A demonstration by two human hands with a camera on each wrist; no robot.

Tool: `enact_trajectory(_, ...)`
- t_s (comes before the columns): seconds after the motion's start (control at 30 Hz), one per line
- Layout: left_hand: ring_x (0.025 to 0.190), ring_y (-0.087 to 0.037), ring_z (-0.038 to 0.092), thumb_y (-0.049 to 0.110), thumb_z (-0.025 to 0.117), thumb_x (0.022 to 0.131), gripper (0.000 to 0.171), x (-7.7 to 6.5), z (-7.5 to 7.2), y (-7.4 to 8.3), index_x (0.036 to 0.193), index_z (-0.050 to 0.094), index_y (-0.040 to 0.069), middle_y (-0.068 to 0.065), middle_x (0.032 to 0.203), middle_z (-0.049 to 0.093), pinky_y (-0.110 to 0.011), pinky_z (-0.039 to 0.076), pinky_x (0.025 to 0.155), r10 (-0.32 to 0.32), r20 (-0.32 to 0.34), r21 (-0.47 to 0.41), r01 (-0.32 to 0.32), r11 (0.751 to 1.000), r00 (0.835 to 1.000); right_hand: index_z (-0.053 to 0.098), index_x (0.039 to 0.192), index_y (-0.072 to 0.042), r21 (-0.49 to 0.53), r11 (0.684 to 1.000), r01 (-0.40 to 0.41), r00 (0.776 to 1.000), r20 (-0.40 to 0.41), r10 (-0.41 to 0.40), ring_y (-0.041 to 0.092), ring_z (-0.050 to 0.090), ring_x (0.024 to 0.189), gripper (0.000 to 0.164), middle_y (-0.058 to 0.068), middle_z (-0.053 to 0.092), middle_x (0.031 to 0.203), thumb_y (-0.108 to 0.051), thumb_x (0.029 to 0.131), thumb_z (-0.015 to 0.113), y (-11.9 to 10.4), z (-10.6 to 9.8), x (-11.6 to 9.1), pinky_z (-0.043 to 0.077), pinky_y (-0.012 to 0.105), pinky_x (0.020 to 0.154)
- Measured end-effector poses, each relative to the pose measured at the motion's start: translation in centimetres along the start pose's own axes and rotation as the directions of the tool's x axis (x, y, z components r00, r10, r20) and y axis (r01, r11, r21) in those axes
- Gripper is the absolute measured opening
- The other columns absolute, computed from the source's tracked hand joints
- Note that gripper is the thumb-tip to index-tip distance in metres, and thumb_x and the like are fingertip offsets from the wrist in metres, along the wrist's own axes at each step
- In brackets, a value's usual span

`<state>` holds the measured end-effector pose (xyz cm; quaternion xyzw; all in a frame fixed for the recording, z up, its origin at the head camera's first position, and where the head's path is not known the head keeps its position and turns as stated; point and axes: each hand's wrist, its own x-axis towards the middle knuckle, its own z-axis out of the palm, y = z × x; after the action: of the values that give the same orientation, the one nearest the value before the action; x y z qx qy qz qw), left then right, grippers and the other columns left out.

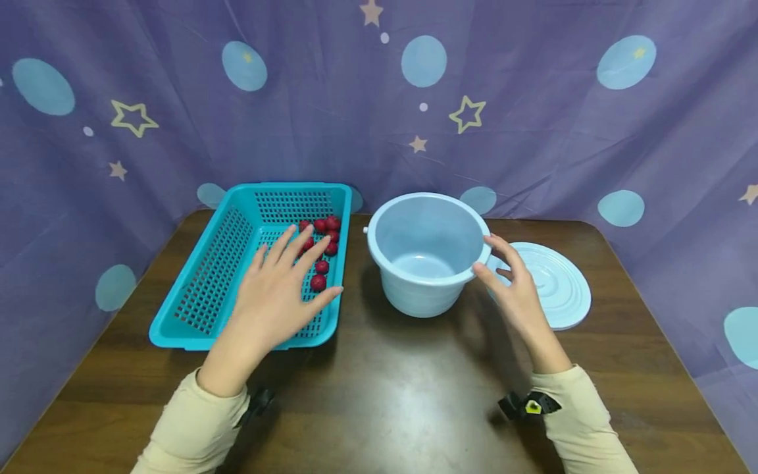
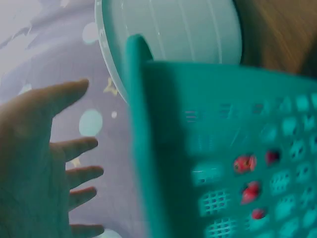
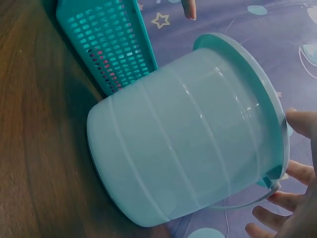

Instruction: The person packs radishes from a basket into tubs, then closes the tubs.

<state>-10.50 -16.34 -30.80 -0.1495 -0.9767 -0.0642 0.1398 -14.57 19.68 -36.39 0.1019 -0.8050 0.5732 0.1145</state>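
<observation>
My left hand is over the turquoise basket, palm down with its fingers spread and holding nothing. Below it, several small, round, dark red fruit-like pieces lie along the basket's right side. In the left wrist view, that hand's fingers are apart from the basket wall. A pale blue bucket stands upright in the middle, its inside bare. At its right rim, the thumb and forefinger of my right hand touch the outer edge. The right wrist view shows the other fingers loosely bent near the bucket's handle.
A round, pale blue lid lies flat on the wooden table, right of the bucket and partly behind my right hand. A purple curtain with stars and dots hangs behind the table's back edge.
</observation>
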Motion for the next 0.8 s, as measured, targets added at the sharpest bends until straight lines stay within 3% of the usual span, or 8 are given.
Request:
enact_trajectory(0.13, 0.149, -0.031, 0.016, 0.06, 0.062, 0.09, 0.081, 0.5, -1.6, 0.0, 0.155, 0.035, 0.022, -0.006, 0.161, 0.026, -0.062, 0.022, 0.112, 0.085, 0.093, -0.031, -0.082, 0.996, 0.992, 0.047, 0.146, -0.01, 0.013, 1.0, 0.001, 1.0, -0.011, -0.001, 0.027, 0.043, 0.134, 0.052, 0.009, 0.036, 0.156, -0.017, 0.097, 0.064, 0.0, 0.1, 0.0, 0.035, 0.049, 0.102)
enact_trajectory(0.23, 0.147, -0.033, 0.023, 0.057, 0.062, 0.091, 0.079, 1.2, -2.8, -0.4, 0.155, 0.035, 0.021, -0.009, 0.159, 0.03, -0.062, 0.027, 0.11, 0.119, 0.152, -0.075, -0.108, 0.991, 0.981, 0.047, 0.146, -0.01, 0.019, 1.0, -0.004, 1.0, -0.014, 0.004, 0.028, 0.043, 0.134, 0.052, 0.009, 0.036, 0.156, -0.017, 0.097, 0.064, -0.1, 0.1, -0.1, 0.035, 0.049, 0.102)
enact_trajectory(0.33, 0.14, -0.033, 0.036, 0.056, 0.062, 0.092, 0.073, 2.3, -3.6, -1.2, 0.152, 0.041, 0.021, -0.011, 0.153, 0.041, -0.06, 0.039, 0.102, 0.135, 0.19, -0.12, -0.113, 0.986, 0.972, 0.047, 0.146, -0.01, 0.024, 1.0, -0.016, 1.0, -0.01, 0.016, 0.028, 0.042, 0.134, 0.053, 0.008, 0.036, 0.156, -0.018, 0.097, 0.065, -0.1, 0.2, -0.2, 0.035, 0.049, 0.103)
enact_trajectory(0.47, 0.128, -0.031, 0.05, 0.052, 0.066, 0.091, 0.061, 4.2, -3.7, -2.8, 0.142, 0.054, 0.021, -0.009, 0.141, 0.054, -0.056, 0.05, 0.09, 0.171, 0.236, -0.18, -0.13, 0.975, 0.957, 0.047, 0.146, -0.011, 0.027, 0.999, -0.028, 1.0, -0.01, 0.028, 0.027, 0.042, 0.134, 0.053, 0.008, 0.036, 0.156, -0.019, 0.097, 0.065, 0.1, 0.3, -0.2, 0.034, 0.048, 0.104)
enact_trajectory(0.53, 0.126, -0.029, 0.051, 0.047, 0.069, 0.09, 0.054, 5.2, -3.4, -3.9, 0.136, 0.059, 0.021, -0.007, 0.136, 0.058, -0.054, 0.051, 0.089, 0.204, 0.257, -0.234, -0.144, 0.962, 0.945, 0.047, 0.146, -0.011, 0.03, 0.999, -0.028, 1.0, -0.011, 0.028, 0.027, 0.042, 0.134, 0.053, 0.008, 0.036, 0.156, -0.019, 0.097, 0.065, 0.1, 0.4, -0.2, 0.034, 0.047, 0.104)
enact_trajectory(0.63, 0.123, -0.027, 0.051, 0.039, 0.073, 0.09, 0.045, 6.6, -2.7, -5.4, 0.13, 0.064, 0.02, -0.004, 0.129, 0.061, -0.053, 0.048, 0.094, 0.25, 0.291, -0.369, -0.133, 0.92, 0.923, 0.047, 0.146, -0.011, 0.035, 0.999, -0.025, 1.0, -0.018, 0.025, 0.026, 0.043, 0.133, 0.053, 0.008, 0.036, 0.156, -0.019, 0.097, 0.065, 0.1, 0.4, -0.1, 0.034, 0.046, 0.104)
enact_trajectory(0.73, 0.118, -0.025, 0.051, 0.031, 0.075, 0.089, 0.041, 7.7, -1.7, -6.5, 0.126, 0.066, 0.018, -0.004, 0.125, 0.062, -0.051, 0.047, 0.095, 0.263, 0.33, -0.484, -0.076, 0.872, 0.907, 0.048, 0.145, -0.01, 0.038, 0.999, -0.022, 0.999, -0.026, 0.023, 0.025, 0.044, 0.133, 0.052, 0.007, 0.038, 0.155, -0.018, 0.096, 0.065, 0.0, 0.4, -0.1, 0.034, 0.046, 0.103)
enact_trajectory(0.8, 0.117, -0.026, 0.051, 0.03, 0.077, 0.088, 0.04, 8.3, -1.1, -7.1, 0.125, 0.067, 0.016, -0.006, 0.125, 0.061, -0.051, 0.048, 0.094, 0.259, 0.371, -0.51, -0.037, 0.86, 0.892, 0.048, 0.145, -0.01, 0.04, 0.999, -0.02, 0.999, -0.031, 0.021, 0.025, 0.044, 0.132, 0.052, 0.007, 0.038, 0.155, -0.018, 0.096, 0.066, 0.0, 0.4, 0.0, 0.034, 0.045, 0.103)
